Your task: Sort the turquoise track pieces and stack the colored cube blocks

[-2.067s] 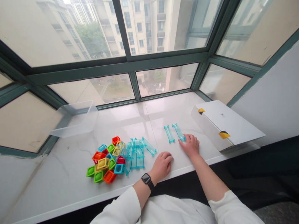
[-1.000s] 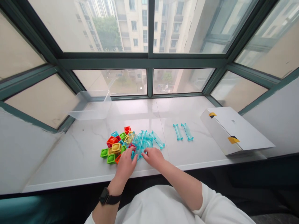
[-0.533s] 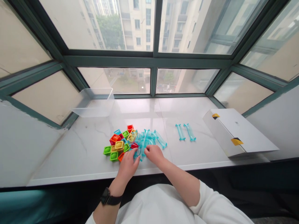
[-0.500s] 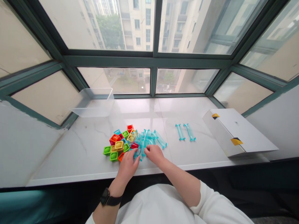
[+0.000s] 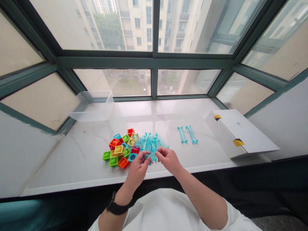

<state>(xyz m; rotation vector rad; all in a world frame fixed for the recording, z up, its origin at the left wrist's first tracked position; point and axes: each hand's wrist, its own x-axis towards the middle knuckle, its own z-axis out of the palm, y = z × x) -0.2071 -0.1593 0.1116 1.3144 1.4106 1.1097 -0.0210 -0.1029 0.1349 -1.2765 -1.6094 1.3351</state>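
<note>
My left hand (image 5: 138, 166) is closed in a pinch at the front of a heap of clear blue plastic track pieces (image 5: 147, 141). A thin dark curved strand (image 5: 151, 148) rises from its fingertips, over the heap. Just to the right, my right hand (image 5: 168, 159) is also pinched, its fingertips at the heap's right front edge; what they hold, if anything, is too small to make out. Against the heap's left side lie several coloured hollow blocks, among them a yellow block (image 5: 119, 150), an orange block (image 5: 123, 163) and a green block (image 5: 114, 161).
Two separate clear blue track pieces (image 5: 192, 134) lie side by side on the white ledge (image 5: 79, 160). A clear plastic bin (image 5: 92, 114) stands at the back left, by the window frame. A white box (image 5: 243, 134) with yellow-and-black tabs sits at the right.
My left hand has shifted right, away from the blocks, and the dark strand has moved with it. My right hand has also drawn rightward. The view has turned slightly.
</note>
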